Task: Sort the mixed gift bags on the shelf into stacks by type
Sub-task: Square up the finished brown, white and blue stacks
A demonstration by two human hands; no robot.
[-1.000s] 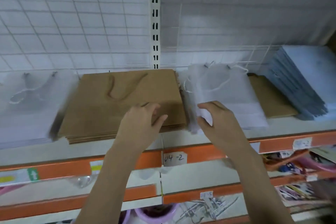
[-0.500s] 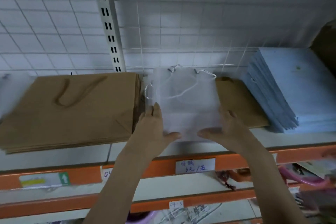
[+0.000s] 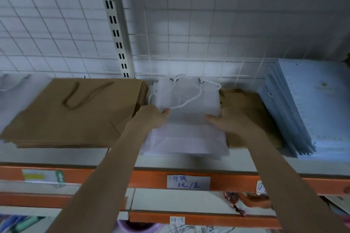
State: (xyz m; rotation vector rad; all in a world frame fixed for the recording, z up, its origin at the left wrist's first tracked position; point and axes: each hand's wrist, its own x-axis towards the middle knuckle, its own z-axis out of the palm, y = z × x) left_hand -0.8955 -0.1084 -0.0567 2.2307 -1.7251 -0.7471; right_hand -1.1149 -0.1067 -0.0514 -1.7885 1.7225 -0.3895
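Observation:
A small stack of white translucent gift bags (image 3: 189, 100) with white rope handles lies mid-shelf. My left hand (image 3: 151, 119) grips its left edge and my right hand (image 3: 232, 121) grips its right edge, thumbs lying on top of the upper bag. To the left is a stack of large brown paper bags (image 3: 75, 111) with brown handles. Smaller brown bags (image 3: 246, 100) lie partly under the white ones and under my right hand. A stack of light blue bags (image 3: 306, 104) sits at the right.
More white bags (image 3: 11, 85) show blurred at the far left. A wire grid wall (image 3: 189, 24) and a slotted upright (image 3: 117, 39) close the back. The orange shelf edge (image 3: 236, 179) carries a handwritten label; lower shelves hold assorted goods.
My left hand left the brown stack and went to the white bags. Both hands now hold the white stack by its sides, further along the stack than before. The view shifted right.

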